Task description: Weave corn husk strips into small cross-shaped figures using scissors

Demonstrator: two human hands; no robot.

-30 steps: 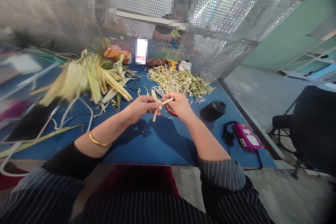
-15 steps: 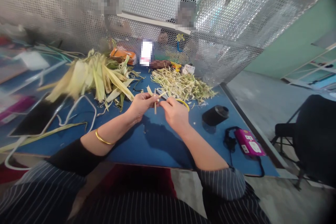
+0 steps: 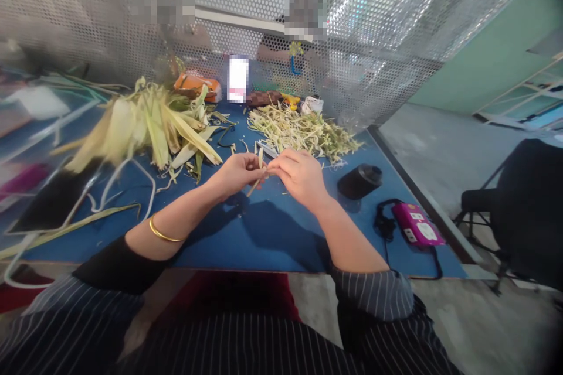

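Observation:
My left hand (image 3: 241, 176) pinches a narrow pale corn husk strip (image 3: 254, 187) between thumb and fingers. One end of the strip points down toward the tabletop, and another pale piece stands up by the fingertips. My right hand (image 3: 302, 179) meets it from the right, its fingertips pressed together at the same spot. What lies right between the fingertips is too small to make out fully. Just beyond the hands, a scissors blade (image 3: 267, 150) shows on the table, the rest hidden behind my right hand.
Long corn husks (image 3: 153, 129) are heaped at the left, shredded husk strips (image 3: 303, 132) at the back right. A black cylinder (image 3: 359, 181) and a magenta box (image 3: 417, 224) with a cable lie on the right. Behind a perforated screen (image 3: 246, 0) are other people.
My right hand has turned and its fingers have closed in on my left fingertips. The crossed husk pieces now sit differently, one slanting down to the left. The yellow scissors handle is now hidden.

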